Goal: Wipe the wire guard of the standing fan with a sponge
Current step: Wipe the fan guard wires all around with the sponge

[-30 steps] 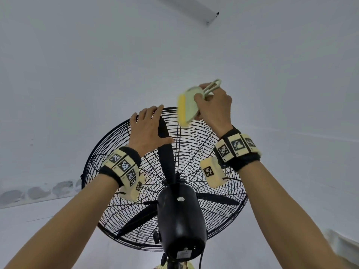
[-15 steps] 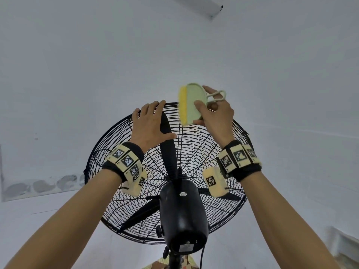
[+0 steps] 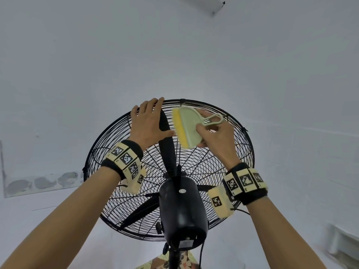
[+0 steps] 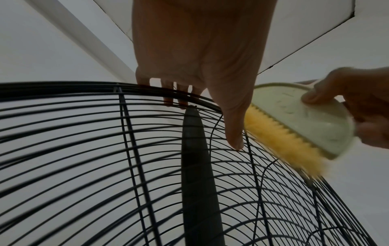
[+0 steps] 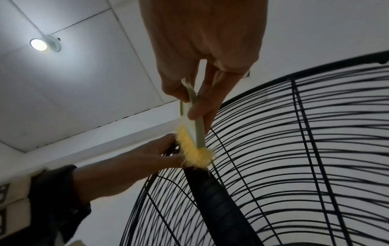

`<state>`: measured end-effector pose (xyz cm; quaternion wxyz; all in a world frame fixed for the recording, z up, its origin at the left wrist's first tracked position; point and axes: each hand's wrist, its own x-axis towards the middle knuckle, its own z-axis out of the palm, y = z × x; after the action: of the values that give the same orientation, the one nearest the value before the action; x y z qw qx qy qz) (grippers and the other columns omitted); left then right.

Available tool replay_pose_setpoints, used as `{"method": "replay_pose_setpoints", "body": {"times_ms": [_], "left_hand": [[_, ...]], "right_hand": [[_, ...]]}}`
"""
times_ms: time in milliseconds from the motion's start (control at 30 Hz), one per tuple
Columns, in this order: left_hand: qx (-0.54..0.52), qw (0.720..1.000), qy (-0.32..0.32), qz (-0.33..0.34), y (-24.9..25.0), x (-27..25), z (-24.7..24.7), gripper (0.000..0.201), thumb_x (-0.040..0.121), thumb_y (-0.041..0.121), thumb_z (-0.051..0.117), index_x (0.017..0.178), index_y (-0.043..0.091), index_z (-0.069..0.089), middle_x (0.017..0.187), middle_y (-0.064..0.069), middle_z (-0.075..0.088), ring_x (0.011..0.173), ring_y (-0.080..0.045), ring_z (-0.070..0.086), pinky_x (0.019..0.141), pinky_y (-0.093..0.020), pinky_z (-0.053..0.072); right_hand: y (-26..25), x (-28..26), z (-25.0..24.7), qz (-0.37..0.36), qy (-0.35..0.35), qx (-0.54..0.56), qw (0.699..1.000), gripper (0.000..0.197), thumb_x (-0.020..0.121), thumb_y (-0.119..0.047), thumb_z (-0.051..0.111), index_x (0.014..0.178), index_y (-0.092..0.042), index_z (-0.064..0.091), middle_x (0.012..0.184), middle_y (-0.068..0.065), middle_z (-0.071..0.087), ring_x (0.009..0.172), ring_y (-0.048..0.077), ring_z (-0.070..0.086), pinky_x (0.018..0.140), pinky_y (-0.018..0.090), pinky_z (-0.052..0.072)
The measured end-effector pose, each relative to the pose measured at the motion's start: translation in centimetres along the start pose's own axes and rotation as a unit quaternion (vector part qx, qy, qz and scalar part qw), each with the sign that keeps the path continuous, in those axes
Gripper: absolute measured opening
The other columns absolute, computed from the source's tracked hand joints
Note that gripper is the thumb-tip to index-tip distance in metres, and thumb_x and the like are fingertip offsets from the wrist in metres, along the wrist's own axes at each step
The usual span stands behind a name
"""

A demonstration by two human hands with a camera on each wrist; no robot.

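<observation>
The black standing fan is seen from behind, its motor housing low in the middle and its round wire guard spread behind it. My left hand lies flat on the guard's upper left, fingers reaching the rim and thumb spread toward the sponge. My right hand pinches a pale green holder with a loop handle and a yellow sponge edge. The yellow edge touches the wires just under the top rim, right of a black blade. The left wrist view shows the sponge beside my left thumb.
White walls and ceiling surround the fan, with a ceiling lamp up left. A power cord hangs from the motor by the pole. Something patterned lies at the fan's foot. A white fixture sits low on the right wall.
My right hand has brought the sponge down from above the rim onto the upper guard wires and turned its flat green face toward me. The left hand stays on the guard.
</observation>
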<state>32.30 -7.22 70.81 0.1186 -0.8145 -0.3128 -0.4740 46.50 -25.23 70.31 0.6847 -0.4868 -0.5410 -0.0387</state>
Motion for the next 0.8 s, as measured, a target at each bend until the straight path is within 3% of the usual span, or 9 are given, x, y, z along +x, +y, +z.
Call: {"method": "replay_pose_setpoints", "body": {"times_ms": [200,367,467,567,700,800], "left_hand": [[0.0,1.0,0.004,0.003,0.0,-0.1,-0.1,0.119,0.073,0.071,0.08,0.164,0.023,0.021,0.164,-0.005,0.033,0.153,-0.03,0.025,0.125,-0.056,0.016],[-0.001,1.0,0.0,-0.001,-0.2,0.0,0.0,0.119,0.073,0.07,0.079,0.165,0.022,0.021,0.164,-0.006,0.033,0.153,-0.031,0.025,0.124,-0.057,0.015],[-0.004,1.0,0.005,0.003,-0.3,0.0,0.1,0.119,0.072,0.07,0.08,0.164,0.023,0.022,0.164,-0.006,0.033,0.153,-0.031,0.026,0.124,-0.057,0.015],[-0.003,1.0,0.011,0.009,-0.3,0.0,0.2,0.119,0.072,0.071,0.08,0.164,0.022,0.023,0.163,-0.006,0.034,0.152,-0.031,0.028,0.124,-0.057,0.017],[-0.005,1.0,0.006,0.005,-0.4,0.1,0.3,0.119,0.073,0.07,0.08,0.164,0.021,0.023,0.163,-0.008,0.034,0.152,-0.032,0.027,0.124,-0.059,0.016],[-0.007,1.0,0.008,0.003,-0.5,0.0,0.2,0.118,0.073,0.071,0.079,0.164,0.02,0.023,0.163,-0.009,0.035,0.152,-0.033,0.027,0.124,-0.059,0.016]], "right_hand": [[-0.6,0.7,-0.1,-0.034,0.057,0.092,0.993,0.037,0.095,-0.013,0.074,0.123,-0.036,0.07,0.117,0.001,0.075,0.092,0.023,0.076,0.065,0.034,0.065],[1.3,-0.6,-0.8,0.018,0.034,-0.005,0.999,0.02,0.09,-0.011,0.077,0.105,-0.025,0.073,0.1,0.009,0.078,0.072,0.02,0.076,0.058,0.033,0.064],[1.0,-0.7,-0.9,0.01,0.057,0.034,0.998,0.017,0.088,-0.009,0.08,0.096,-0.023,0.074,0.09,0.004,0.078,0.077,0.024,0.077,0.062,0.034,0.064],[0.9,0.0,-0.6,0.014,0.099,0.133,0.986,0.013,0.086,-0.006,0.082,0.096,-0.012,0.076,0.096,0.012,0.078,0.089,0.027,0.077,0.067,0.032,0.064],[3.4,-1.2,-1.2,0.061,0.065,0.008,0.996,0.022,0.086,-0.015,0.084,0.104,-0.007,0.075,0.089,0.009,0.078,0.074,0.026,0.077,0.063,0.034,0.065],[4.6,-2.5,-2.0,0.06,0.025,-0.073,0.995,0.024,0.085,-0.017,0.084,0.105,-0.007,0.076,0.088,0.007,0.078,0.066,0.016,0.075,0.059,0.028,0.061]]}}
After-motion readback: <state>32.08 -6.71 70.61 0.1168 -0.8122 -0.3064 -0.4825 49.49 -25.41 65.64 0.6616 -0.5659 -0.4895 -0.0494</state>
